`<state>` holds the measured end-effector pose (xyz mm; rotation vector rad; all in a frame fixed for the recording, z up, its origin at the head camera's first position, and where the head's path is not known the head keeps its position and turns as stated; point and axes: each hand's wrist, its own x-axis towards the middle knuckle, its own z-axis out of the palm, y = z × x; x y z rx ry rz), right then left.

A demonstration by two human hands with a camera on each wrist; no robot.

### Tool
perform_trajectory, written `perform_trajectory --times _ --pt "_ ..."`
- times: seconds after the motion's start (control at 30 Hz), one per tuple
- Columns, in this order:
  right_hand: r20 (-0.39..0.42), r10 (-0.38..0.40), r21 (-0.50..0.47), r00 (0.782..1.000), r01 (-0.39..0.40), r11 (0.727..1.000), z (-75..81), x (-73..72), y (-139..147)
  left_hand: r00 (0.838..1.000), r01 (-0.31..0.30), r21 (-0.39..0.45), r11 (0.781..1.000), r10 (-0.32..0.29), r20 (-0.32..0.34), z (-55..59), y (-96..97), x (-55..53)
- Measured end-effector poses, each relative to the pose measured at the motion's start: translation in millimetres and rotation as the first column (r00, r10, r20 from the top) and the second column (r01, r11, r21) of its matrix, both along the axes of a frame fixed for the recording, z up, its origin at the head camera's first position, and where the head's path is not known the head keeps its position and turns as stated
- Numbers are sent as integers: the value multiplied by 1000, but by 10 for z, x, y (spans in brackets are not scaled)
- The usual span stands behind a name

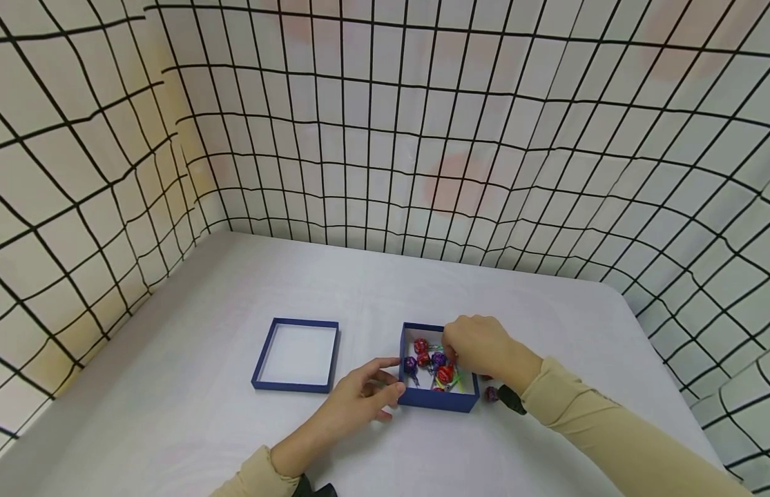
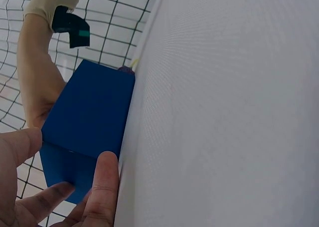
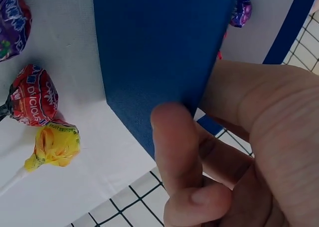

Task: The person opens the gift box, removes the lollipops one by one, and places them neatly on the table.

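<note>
Shallow blue tray [image 1: 300,353]: lies white side up, apart from the box; probably light, stiff card, best lifted by opposite rims.
Left hand [image 1: 360,397]: relaxed, with loosely extended fingers; touches the box at its left end.
Blue box [image 1: 437,400]: stands upright between both hands; likely rigid but light, apt to slide on the white tabletop [image 1: 360,290] unless braced; best held low by facing walls.
Lollipops inside [image 1: 420,346]: lie jumbled on the box floor; likely hard, light, slippery at the wrapper; easiest pinched by the stick.
Right hand [image 1: 484,345]: bent over the right wall, curled at the fingers; impossible to tell whether gripping anything.
Loose lollipops [image 3: 36,96]: lie just right of the box; likely to roll if nudged.
</note>
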<state>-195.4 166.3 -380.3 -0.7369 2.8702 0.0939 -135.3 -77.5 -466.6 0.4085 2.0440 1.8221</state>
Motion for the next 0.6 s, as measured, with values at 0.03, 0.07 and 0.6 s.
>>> perform_trajectory --times 0.03,0.07,0.6 --pt "2 -1 6 1000 1 1000 -2 2 -1 1000 0 0 1000 0 0 0 0 2" --pt "8 -5 9 1000 5 1000 -2 5 -4 1000 0 0 1000 0 0 0 0 3" --pt "41 -32 24 999 31 999 3 53 -33 1000 -1 6 1000 1 5 -3 5 0"
